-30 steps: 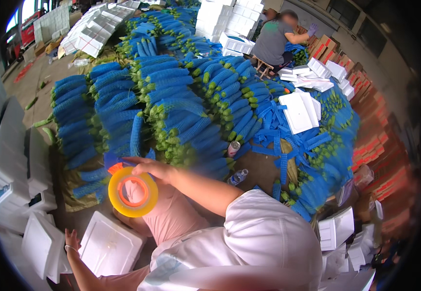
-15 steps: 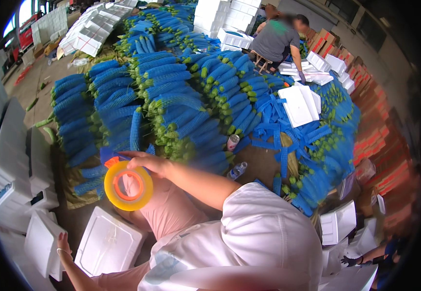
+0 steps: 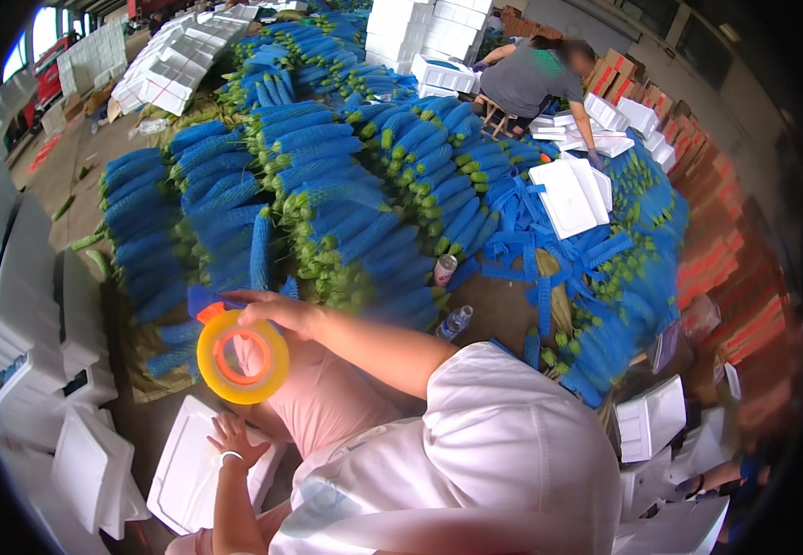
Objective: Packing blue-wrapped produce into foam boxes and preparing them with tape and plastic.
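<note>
The person's right hand grips a tape roll near its top, with the fingers bent around it; the roll is big and yellow with an orange ring in the middle, and it hangs up in the air in front of the pink trousers; a small orange bit and a blue bit stick out at its top left.

The left hand has its fingers spread wide and grasps nothing; it is over the white foam box down low, just under the tape roll, and I cannot tell how hard it presses; a white band goes around that wrist.

To the left of the box, white foam lids lean close by, and foam boxes stand behind them; in front of us lie rows and rows of long green vegetables in blue nets; a can and a clear bottle are on the floor near the right arm; a messy pile of blue strips lies past them.

Farther off, a co-worker in a grey shirt sits on a little stool and bends over, one arm reaching down by some white foam pieces; brown boxes make a long wall on the right.
</note>
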A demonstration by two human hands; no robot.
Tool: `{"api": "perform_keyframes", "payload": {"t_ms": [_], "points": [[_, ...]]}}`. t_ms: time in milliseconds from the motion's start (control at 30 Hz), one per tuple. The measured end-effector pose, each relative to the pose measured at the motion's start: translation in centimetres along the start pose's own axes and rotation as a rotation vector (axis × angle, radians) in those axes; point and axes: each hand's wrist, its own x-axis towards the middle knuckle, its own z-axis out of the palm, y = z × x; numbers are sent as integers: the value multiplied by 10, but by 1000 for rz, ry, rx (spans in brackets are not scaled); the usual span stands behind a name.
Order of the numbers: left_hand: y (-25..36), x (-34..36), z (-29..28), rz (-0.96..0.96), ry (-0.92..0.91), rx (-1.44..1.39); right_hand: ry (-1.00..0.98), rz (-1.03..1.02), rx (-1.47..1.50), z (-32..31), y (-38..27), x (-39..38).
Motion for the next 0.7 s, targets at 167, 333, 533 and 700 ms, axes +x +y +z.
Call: {"api": "perform_keyframes", "payload": {"t_ms": [167,333,533,700], "points": [[27,-4,-8,28,-45,52,6,11,-37,2,5,5],[44,-10,-24,191,-116,296,38,-13,-79,3,4,3],[41,7,12,184,-31,439,-16,-44,-44,1,10,6],[33,39,63,136,-64,535,-17,-9,-27,5,6,7]]}}
